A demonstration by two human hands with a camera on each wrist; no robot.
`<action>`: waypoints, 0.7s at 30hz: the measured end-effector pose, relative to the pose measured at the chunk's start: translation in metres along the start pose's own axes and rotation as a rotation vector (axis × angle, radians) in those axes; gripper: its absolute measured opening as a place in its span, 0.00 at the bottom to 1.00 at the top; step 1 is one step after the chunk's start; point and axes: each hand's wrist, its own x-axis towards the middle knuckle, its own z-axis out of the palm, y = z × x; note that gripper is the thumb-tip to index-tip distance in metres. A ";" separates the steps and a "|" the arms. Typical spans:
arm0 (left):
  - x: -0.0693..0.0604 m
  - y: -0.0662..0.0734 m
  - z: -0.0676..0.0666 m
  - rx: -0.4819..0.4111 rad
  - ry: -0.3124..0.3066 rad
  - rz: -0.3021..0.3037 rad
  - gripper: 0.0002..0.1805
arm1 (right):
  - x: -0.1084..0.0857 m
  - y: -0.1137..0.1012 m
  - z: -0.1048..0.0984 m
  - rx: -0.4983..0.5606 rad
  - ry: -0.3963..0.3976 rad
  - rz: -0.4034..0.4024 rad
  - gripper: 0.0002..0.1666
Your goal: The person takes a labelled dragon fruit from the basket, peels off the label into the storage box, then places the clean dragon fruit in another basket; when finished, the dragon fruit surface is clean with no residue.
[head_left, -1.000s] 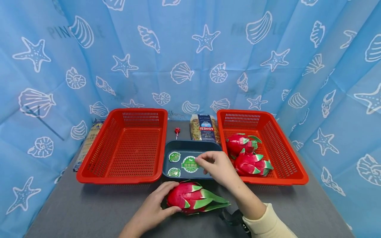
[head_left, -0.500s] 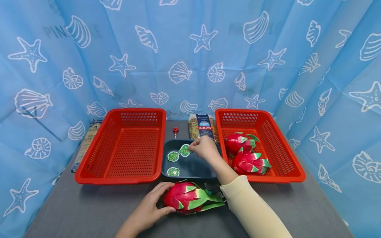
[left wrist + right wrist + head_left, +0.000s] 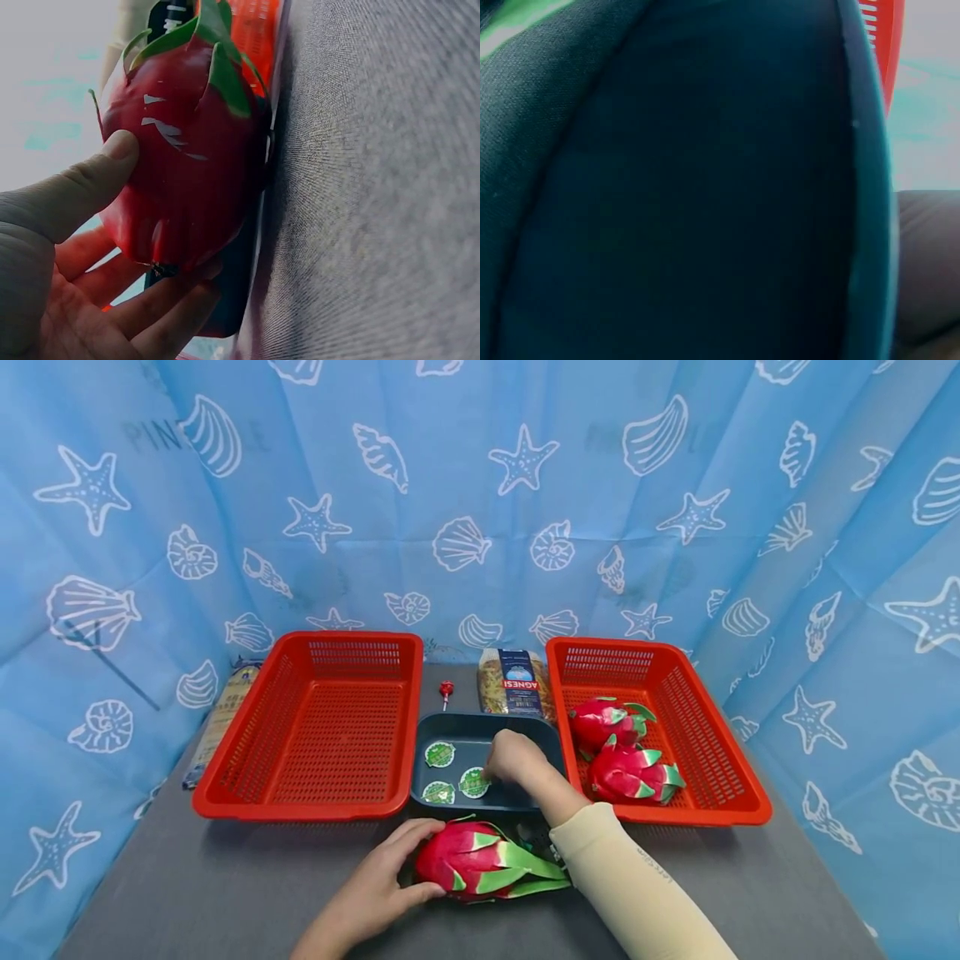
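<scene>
My left hand (image 3: 386, 872) grips the blunt end of a red dragon fruit (image 3: 480, 858) with green leaf tips, lying on the table in front of the tray. In the left wrist view the thumb presses one side of the dragon fruit (image 3: 184, 157), with the other fingers around its lower end. Over the dark blue tray (image 3: 553, 747), my right hand (image 3: 519, 760) pinches the right edge of a round green-and-white sticker (image 3: 473, 782). Two more such stickers, an upper one (image 3: 439, 754) and a lower one (image 3: 438, 792), lie on the tray's left side. The right wrist view shows mostly the tray wall (image 3: 874, 225).
A red basket (image 3: 307, 810) stands left of the tray. Another red basket (image 3: 720, 747) on the right holds two dragon fruits (image 3: 630, 772). Behind the tray are a red lollipop (image 3: 446, 692) and a pasta bag (image 3: 517, 683). A long packet (image 3: 225, 722) lies at far left.
My right hand first moved the sticker back and left beside the upper sticker, then brought it forward, beside the lower one. The left hand stays on the dragon fruit.
</scene>
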 end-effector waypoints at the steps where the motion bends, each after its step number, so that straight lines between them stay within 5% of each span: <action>1: 0.000 0.000 0.000 0.002 -0.001 0.000 0.38 | 0.000 0.000 0.001 -0.003 -0.011 0.001 0.16; 12: 0.001 0.001 0.000 0.006 0.001 -0.004 0.37 | -0.009 0.002 -0.001 -0.054 -0.047 -0.052 0.18; 21: 0.002 0.000 0.001 0.015 -0.013 -0.002 0.37 | -0.025 0.008 -0.012 0.013 -0.020 -0.056 0.12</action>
